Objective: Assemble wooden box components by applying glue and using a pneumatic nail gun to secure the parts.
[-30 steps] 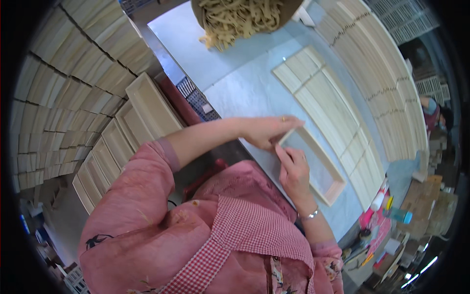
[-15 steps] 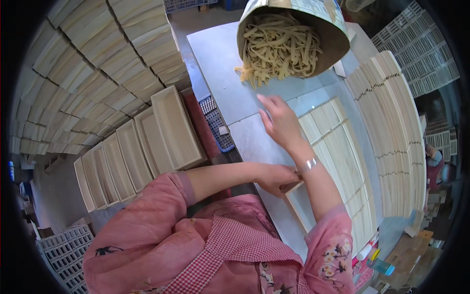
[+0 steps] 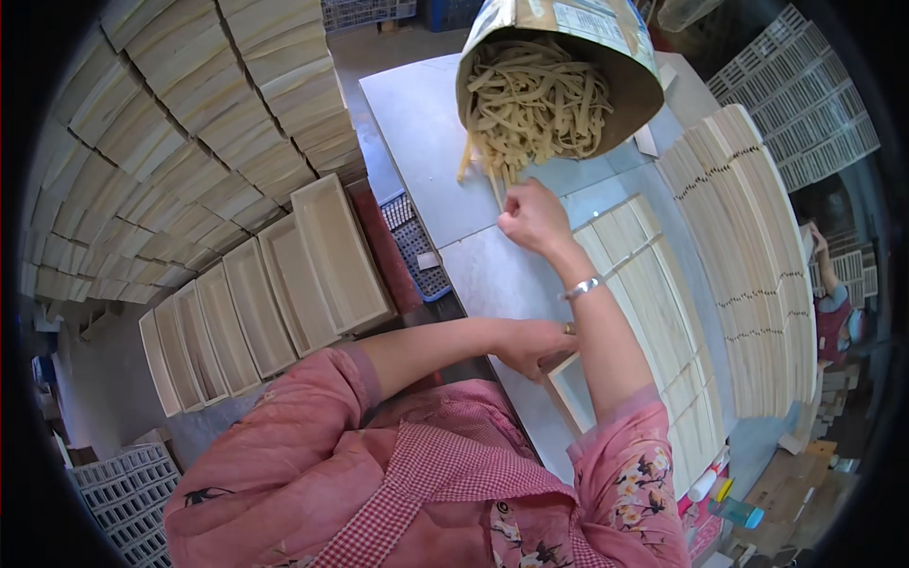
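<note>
My right hand (image 3: 535,218) is closed just below the mouth of an open bag (image 3: 636,95) lying on its side. Flat, pale tan loops like rubber bands (image 3: 540,104) fill the bag and spill onto the table. One band stretches from the heap down to my curled fingers; the pinch itself is partly hidden. Nearer to me, my left hand (image 3: 532,348) grips the far end of a shallow wooden tray (image 3: 566,405) at the table's near edge. My right forearm covers part of that tray.
Beside my right forearm lie pale wooden boards (image 3: 653,303) with bands across them. Further right stand long stacked wooden pieces (image 3: 748,275). Wooden trays (image 3: 275,284) line up at the left, before a tall wood stack (image 3: 189,104). A blue crate (image 3: 417,248) sits below the table (image 3: 483,256).
My right hand has gone from spread fingers to a closed grip at the spilled bands. My left hand stays on the tray.
</note>
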`<state>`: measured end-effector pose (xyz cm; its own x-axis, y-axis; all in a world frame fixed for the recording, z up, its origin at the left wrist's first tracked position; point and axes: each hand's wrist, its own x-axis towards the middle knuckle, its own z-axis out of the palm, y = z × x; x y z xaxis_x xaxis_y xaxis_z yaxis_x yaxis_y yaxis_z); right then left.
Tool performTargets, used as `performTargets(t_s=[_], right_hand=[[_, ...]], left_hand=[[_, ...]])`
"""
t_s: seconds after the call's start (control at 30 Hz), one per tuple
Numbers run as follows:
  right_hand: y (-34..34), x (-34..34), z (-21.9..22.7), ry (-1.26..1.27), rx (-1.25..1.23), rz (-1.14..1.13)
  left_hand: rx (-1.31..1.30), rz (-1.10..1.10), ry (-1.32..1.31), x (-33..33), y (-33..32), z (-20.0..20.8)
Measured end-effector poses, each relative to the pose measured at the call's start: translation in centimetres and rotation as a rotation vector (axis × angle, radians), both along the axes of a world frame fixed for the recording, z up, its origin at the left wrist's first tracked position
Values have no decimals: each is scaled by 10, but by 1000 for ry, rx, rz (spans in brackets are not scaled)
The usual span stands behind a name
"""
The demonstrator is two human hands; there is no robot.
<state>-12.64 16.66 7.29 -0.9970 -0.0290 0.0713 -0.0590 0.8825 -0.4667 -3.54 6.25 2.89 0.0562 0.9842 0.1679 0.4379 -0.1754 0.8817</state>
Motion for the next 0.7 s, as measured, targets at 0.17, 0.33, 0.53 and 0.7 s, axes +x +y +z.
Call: performTargets(t_s=[0.17, 0.33, 0.53, 0.7], right_hand=[[18, 17, 60, 393, -400, -114], [43, 45, 104, 502, -756, -352], [94, 124, 80, 527, -487, -385], [117, 170, 94, 691, -701, -444]], left_hand=[[-61, -3, -69, 1, 0, 2], [-23, -53, -108, -2, 7, -1], [-121, -8, -50, -1, 3, 11], [-188, -13, -48, 1, 2, 18]])
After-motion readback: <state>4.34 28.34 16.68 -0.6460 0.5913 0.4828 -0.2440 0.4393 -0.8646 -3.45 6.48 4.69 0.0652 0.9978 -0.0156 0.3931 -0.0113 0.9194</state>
